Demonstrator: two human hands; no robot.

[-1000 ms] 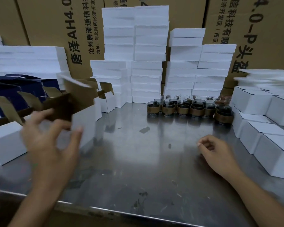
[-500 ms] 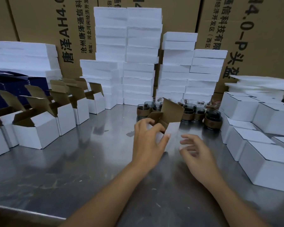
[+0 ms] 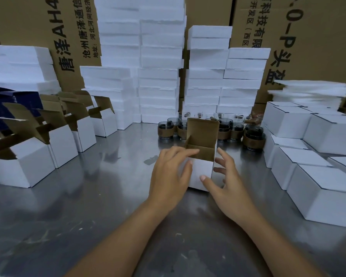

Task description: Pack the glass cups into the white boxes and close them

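The open white box, lifted a second ago by the left grip at the left of the frame, now stands on the desk at the centre, just in front of the glass cups. The left grip holds its left side. The right grip, earlier curled on the desk, has spread beside the right wall, thumb on the front face.

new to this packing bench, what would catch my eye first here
An open white cardboard box with a brown inside stands in the middle of the shiny steel table, the left hand holding its left corner and the right hand spread beside it. Right behind it sits a cluster of glass cups with brown sleeves. Tall stacks of white foam slabs rise at the back.
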